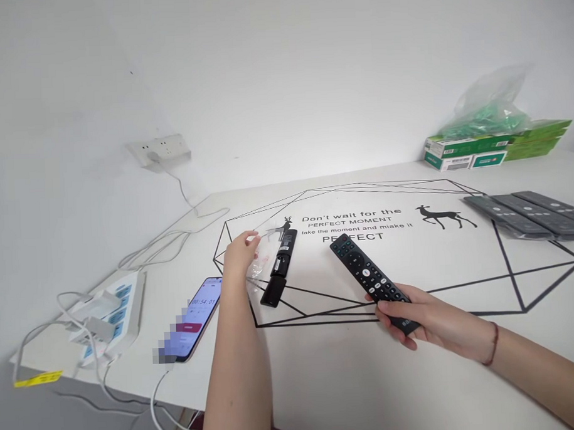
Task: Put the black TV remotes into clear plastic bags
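Observation:
My right hand (pixel 408 314) grips a black remote control (pixel 364 272) by its lower end, thumb on top, buttons facing up. It is held over the front middle of the table. My left hand (pixel 241 251) is closed, its fingertips pinched at the edge of a clear plastic bag (pixel 264 256) lying flat. Just right of that bag, a second black remote (pixel 288 243) lies with its back up and its battery compartment exposed. Its battery cover (pixel 273 292) sits at its lower end. Whether batteries are inside is too small to tell.
A lit phone (pixel 199 315) lies left of my left forearm. Beyond it is a power strip (pixel 125 315) with plugs and loose white cables. Several bagged remotes (pixel 527 213) lie at the right. Green and white boxes (pixel 468 149) stand at the back right under a plastic bag (pixel 490 110).

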Tool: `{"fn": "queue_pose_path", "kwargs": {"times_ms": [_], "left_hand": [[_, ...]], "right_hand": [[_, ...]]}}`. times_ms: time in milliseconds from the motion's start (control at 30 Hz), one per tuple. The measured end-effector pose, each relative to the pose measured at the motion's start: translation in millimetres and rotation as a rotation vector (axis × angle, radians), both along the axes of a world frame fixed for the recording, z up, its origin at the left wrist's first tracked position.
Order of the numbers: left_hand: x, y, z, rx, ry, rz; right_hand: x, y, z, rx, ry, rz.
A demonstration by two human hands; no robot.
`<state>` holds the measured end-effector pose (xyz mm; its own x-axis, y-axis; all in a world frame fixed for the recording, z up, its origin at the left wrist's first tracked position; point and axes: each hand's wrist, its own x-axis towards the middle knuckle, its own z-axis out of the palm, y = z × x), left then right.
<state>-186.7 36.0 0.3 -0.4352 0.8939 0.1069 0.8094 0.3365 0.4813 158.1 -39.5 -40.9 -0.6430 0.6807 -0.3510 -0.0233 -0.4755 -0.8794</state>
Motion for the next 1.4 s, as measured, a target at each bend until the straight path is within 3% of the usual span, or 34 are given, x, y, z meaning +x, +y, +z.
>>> {"fn": "queue_pose_path", "kwargs": {"times_ms": [267,533,600,667,733,800,900,1000,1067,1200,1400], "left_hand": [[-4,10,-16.4,-0.066,0.104,0.002],[-2,10,-13.7,-0.131,0.155,0.010],[5,9,-7.9,-0.075,0.188,0.048],[20,8,-0.2,0.084,0.198,0.047],[45,7,6.5,0.270,0.147,-0.052],[78,3,8.8,0.322,0.047,-0.249],[128,-10,2.2,0.160,-0.095,-0.718],[159,-23,-10.1,0.083,-0.230,-0.954],[167,-27,-16.9,0.106,-0.335,-0.991],[164,-25,-21.7,0.069,-0.532,-0.929],[166,-30,-13.0,-0.114,-0.771,-0.921]], "right_hand": [[0,-2,5.6,0.003,-0.008,0.010],[-1,-1,1.2,-0.026,0.033,-0.024],[-2,-1,0.9,-0.053,0.056,-0.056],[-3,-1,1.3,-0.082,0.090,-0.087],[-5,0,1.9,-0.130,0.130,-0.112],[-5,2,1.8,-0.181,0.171,-0.135],[-6,7,0.2,-0.229,0.239,-0.184],[-5,11,-0.9,-0.267,0.294,-0.237],[-5,10,-0.7,-0.271,0.336,-0.265],[-5,7,0.6,-0.229,0.348,-0.305],[-6,3,2.8,0.011,0.195,-0.309]]}}
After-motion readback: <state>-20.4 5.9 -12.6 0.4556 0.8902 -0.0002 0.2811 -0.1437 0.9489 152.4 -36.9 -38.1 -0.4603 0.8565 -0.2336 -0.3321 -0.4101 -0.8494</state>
